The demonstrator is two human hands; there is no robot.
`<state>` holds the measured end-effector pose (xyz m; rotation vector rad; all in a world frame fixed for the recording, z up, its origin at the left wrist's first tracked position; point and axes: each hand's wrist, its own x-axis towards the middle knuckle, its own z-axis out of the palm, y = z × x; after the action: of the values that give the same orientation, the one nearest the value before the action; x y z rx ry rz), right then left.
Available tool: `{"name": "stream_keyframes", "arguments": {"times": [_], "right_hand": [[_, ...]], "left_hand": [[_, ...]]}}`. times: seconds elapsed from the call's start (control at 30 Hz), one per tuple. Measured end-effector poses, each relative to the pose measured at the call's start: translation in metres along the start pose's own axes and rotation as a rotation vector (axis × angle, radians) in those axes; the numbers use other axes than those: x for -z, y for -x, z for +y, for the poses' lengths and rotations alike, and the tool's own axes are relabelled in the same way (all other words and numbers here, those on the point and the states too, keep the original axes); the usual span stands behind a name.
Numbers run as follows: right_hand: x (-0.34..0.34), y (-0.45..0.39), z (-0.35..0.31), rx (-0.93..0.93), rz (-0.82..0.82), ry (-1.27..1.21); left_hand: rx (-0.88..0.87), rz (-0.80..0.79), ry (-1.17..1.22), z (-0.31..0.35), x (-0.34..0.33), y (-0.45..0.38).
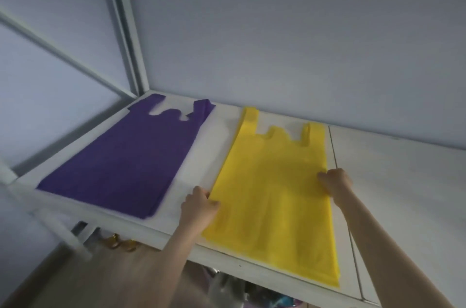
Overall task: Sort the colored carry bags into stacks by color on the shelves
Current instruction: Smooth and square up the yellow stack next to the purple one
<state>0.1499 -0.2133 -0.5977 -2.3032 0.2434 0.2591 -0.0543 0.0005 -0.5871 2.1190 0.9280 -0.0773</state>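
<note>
A yellow carry bag [273, 189] lies flat on the white top shelf [199, 156], handles toward the wall, its near end hanging slightly over the shelf's front edge. My left hand [199, 207] pinches the bag's left edge, thumb on top. My right hand [335, 181] grips its right edge, fingers curled over the fabric. To the left a purple carry bag [126, 161] lies flat on the same shelf, looking like a thin stack, apart from the yellow one.
A grey wall rises right behind the shelf. A white upright post [123, 23] stands at the back left corner. A seam [338, 176] splits the shelf board right of the yellow bag. Under the shelf, blurred colored items [227, 287] and something gold [121, 243] show.
</note>
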Motion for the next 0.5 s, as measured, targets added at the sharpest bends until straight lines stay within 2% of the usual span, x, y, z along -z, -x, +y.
{"name": "stream_keyframes", "arguments": {"times": [0.23,0.3,0.4,0.5], "right_hand": [[0.008,-0.022,-0.023,-0.109,-0.027,0.047],[0.011,-0.028,-0.029,-0.131,-0.042,0.007],[0.011,-0.037,-0.037,-0.128,-0.104,-0.063],[0.006,-0.049,-0.042,-0.132,-0.122,-0.129]], "left_hand": [[0.062,-0.059,-0.011,0.002,0.003,-0.014],[0.064,-0.073,0.011,0.003,0.006,-0.016],[0.092,-0.152,0.178,0.005,0.006,-0.019],[0.118,-0.199,0.164,0.012,0.005,-0.023]]}}
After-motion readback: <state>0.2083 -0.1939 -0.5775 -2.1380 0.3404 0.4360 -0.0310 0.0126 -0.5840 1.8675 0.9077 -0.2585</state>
